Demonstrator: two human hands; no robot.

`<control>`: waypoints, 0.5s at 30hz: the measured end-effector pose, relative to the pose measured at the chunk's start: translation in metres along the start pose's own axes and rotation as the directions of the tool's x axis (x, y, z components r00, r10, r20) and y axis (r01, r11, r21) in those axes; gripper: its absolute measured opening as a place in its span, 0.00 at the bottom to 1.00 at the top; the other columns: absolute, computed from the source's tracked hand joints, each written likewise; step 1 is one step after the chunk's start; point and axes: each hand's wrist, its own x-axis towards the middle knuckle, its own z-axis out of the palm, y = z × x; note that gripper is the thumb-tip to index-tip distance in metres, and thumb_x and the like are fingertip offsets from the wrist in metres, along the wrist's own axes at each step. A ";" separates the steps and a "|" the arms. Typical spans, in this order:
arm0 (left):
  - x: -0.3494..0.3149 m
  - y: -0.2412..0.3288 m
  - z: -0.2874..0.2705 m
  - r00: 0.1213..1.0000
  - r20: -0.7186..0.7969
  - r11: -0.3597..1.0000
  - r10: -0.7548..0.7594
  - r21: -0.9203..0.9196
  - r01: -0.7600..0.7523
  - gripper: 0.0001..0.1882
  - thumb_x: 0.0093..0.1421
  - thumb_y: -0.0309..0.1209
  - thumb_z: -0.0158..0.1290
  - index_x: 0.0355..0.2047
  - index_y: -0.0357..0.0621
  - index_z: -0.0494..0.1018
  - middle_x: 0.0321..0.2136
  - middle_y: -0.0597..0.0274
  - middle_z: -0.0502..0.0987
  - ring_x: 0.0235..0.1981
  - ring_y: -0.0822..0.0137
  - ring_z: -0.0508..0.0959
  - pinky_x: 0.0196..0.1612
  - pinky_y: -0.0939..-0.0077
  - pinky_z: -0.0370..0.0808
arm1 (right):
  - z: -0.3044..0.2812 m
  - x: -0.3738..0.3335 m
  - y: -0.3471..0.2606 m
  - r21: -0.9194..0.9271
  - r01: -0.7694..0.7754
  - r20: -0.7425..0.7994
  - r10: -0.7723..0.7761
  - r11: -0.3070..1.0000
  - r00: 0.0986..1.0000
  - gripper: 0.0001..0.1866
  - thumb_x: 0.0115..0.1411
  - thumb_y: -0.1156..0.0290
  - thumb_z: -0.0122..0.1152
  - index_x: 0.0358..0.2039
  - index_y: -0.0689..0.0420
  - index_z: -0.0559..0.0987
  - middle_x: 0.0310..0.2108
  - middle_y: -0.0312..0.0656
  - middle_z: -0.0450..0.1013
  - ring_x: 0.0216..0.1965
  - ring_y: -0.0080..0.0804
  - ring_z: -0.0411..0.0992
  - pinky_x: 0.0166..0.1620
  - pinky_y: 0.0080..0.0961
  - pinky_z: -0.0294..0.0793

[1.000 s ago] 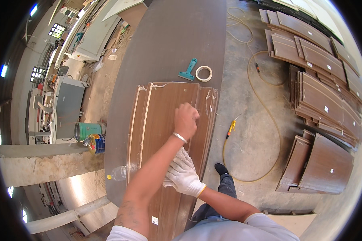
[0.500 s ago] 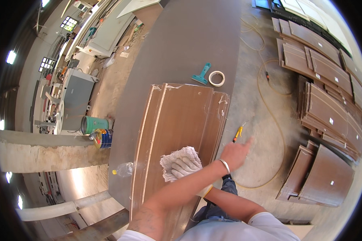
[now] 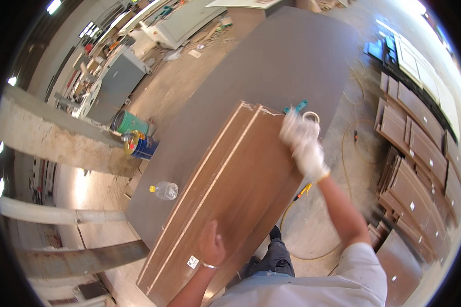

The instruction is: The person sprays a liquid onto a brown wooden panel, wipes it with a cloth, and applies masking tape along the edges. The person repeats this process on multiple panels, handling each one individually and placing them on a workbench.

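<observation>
Your gloved right hand [image 3: 310,159] has gone from the middle of the stack of brown panels [image 3: 241,179] to its far right corner, your forearm now stretched out. The pale cloth [image 3: 292,125], which was spread under that glove half a second ago, has travelled with it; motion blurs both together, so I cannot tell how your right fingers sit on it.

Your bare left hand [image 3: 211,244], with a bracelet [image 3: 209,265] at the wrist, was crossed over your right arm and out past the stack's right edge. Now the arms are uncrossed and the hand is over the near part of the stack, beside a small white label [image 3: 192,262]. Its fingers are extended close together with the thumb standing off; whether they touch the panel I cannot tell.

The stack lies on the desk [image 3: 292,56], as before, though your view has turned and it now slants up to the right. The teal scraper [image 3: 300,106] and the tape roll [image 3: 311,113], fully visible earlier, are partly covered by your glove and cloth. The clear bottle [image 3: 166,190] with a yellow cap lies left of the stack.
</observation>
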 end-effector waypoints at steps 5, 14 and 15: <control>-0.140 -0.073 0.000 0.889 -0.070 0.874 -0.453 0.162 0.458 0.37 0.64 0.28 0.53 0.73 0.36 0.60 0.75 0.39 0.58 0.76 0.35 0.56 0.77 0.40 0.49 | 0.132 -0.133 -0.133 -0.169 0.730 0.626 -0.500 0.662 0.598 0.13 0.63 0.64 0.59 0.47 0.44 0.85 0.44 0.36 0.80 0.51 0.35 0.77 0.56 0.42 0.72; -0.227 -0.100 -0.004 0.839 -0.144 0.778 -0.525 0.318 0.542 0.36 0.66 0.40 0.45 0.73 0.37 0.61 0.76 0.38 0.58 0.77 0.34 0.53 0.79 0.35 0.43 | 0.071 0.087 -0.035 -0.879 -0.025 -0.183 -0.287 0.476 0.940 0.18 0.74 0.62 0.52 0.57 0.53 0.82 0.47 0.39 0.80 0.48 0.35 0.77 0.54 0.45 0.76; -0.225 -0.100 -0.003 0.842 -0.182 0.789 -0.507 0.294 0.539 0.36 0.66 0.39 0.45 0.72 0.37 0.64 0.75 0.38 0.60 0.76 0.34 0.55 0.78 0.34 0.45 | 0.089 0.076 -0.046 -0.820 0.122 -0.095 -0.344 0.558 0.934 0.15 0.72 0.65 0.56 0.56 0.53 0.81 0.49 0.39 0.79 0.49 0.33 0.77 0.54 0.45 0.75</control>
